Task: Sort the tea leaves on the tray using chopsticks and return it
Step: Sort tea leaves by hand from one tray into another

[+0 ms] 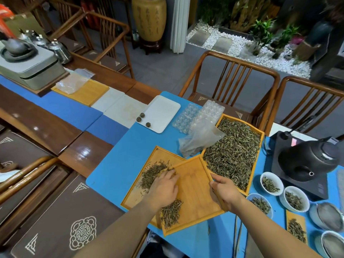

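Blue table mat (119,161): carries the whole sorting set, at the corner of a long wooden table.

Large bamboo tray (261,146): far right, filled nearly edge to edge with loose tea leaves (234,151). A crumpled clear plastic bag (199,140) lies over its near-left corner.

Left bamboo tray (137,194): flat on the mat, holding a loose heap of dark leaves (152,174) toward its far end.

Small bamboo tray (195,192): the task's tray, lying askew across the left tray's right side, its far corner near the large tray. Mostly bare; one small pile of leaves (171,213) sits at its near-left corner. Judged light and stiff, but shallow-rimmed, so leaves would slide if tilted; best taken by two opposite rims and kept level.

Black kettle (309,159): on a dark heating base, far right.

White rectangular tray (163,110): holds three small tea balls (143,119) at its near-left edge. Clear plastic blister moulds (201,114) stand just beside it.

Left hand (163,187): palm down, fingers spread and relaxed over the leaves where the two trays overlap, gripping nothing visible.

Right hand (223,190): fingers curled round the small tray's right rim; whether it also holds chopsticks cannot be told.

White cups (271,183): three, near right, each with a little leaf. Dry leaf is judged light, brittle and easily scattered.
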